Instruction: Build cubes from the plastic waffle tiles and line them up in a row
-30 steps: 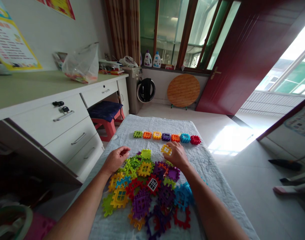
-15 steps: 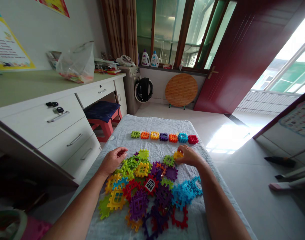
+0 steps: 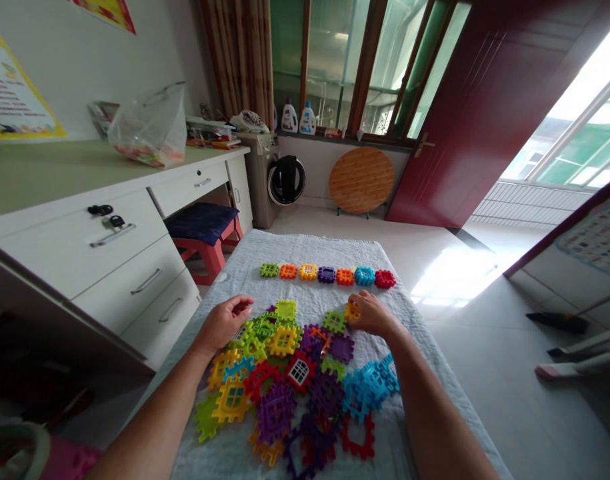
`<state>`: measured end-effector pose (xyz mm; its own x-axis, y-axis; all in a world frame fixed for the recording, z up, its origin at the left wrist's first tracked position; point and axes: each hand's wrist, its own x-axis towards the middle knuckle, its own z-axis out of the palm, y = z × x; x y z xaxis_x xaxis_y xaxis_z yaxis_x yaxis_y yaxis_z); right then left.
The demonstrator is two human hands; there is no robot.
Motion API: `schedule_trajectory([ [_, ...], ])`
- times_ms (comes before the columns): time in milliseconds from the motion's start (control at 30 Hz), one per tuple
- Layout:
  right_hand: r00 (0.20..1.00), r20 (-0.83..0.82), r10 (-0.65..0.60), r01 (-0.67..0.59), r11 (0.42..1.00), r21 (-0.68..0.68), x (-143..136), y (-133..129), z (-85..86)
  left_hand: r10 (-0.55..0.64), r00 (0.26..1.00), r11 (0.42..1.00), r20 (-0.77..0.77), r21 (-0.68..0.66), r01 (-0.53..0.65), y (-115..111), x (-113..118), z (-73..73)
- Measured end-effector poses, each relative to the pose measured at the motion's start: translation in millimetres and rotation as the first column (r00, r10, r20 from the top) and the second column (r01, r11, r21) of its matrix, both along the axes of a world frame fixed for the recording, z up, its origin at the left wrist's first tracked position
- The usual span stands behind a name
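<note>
My right hand (image 3: 375,313) is closed on a yellow-orange interlocking block piece (image 3: 352,311) at the far right of a loose pile. Just left of it lies a green block piece (image 3: 335,322). At the pile's left edge, my left hand (image 3: 225,325) rests with its fingers loosely bent and apart, nothing visible in them. Beside that hand are green pieces (image 3: 265,325) and a yellow window piece (image 3: 283,341). Purple (image 3: 276,410), red (image 3: 301,371) and blue pieces (image 3: 367,390) fill the rest of the pile. Beyond the hands, several assembled block cubes (image 3: 308,272) stand in a row.
A pale blue cloth (image 3: 315,247) covers the table. To the left stand a white desk (image 3: 119,247) with a plastic bag (image 3: 152,130) on it and a stool (image 3: 205,230). A washing machine (image 3: 259,173) and a round wooden board (image 3: 362,180) are farther back.
The yellow-orange piece in my right hand has turned so more of its window face shows. My left hand stays in place. The whole view has shifted slightly left.
</note>
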<state>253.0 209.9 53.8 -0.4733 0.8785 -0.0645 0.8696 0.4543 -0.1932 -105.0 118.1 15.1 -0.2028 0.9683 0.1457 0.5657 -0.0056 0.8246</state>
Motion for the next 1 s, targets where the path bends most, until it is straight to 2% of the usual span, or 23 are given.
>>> schedule_trajectory([
  [333, 1.0, -0.024, -0.007, 0.007, 1.0, 0.002, 9, 5, -5.7, 0.004, 1.0, 1.0, -0.016, -0.002, -0.004, 1, 0, -1.1],
  [733, 1.0, -0.001, 0.02, -0.02, 1.0, -0.021, 2, -2, 4.6, 0.004, 1.0, 1.0, -0.027, -0.004, -0.004, 0, 1, -0.1],
  [1000, 1.0, 0.021, 0.009, -0.009, 1.0, -0.001, 1, -1, -1.9, 0.001, 1.0, 1.0, -0.02, 0.006, 0.0, 1, 0, -1.6],
])
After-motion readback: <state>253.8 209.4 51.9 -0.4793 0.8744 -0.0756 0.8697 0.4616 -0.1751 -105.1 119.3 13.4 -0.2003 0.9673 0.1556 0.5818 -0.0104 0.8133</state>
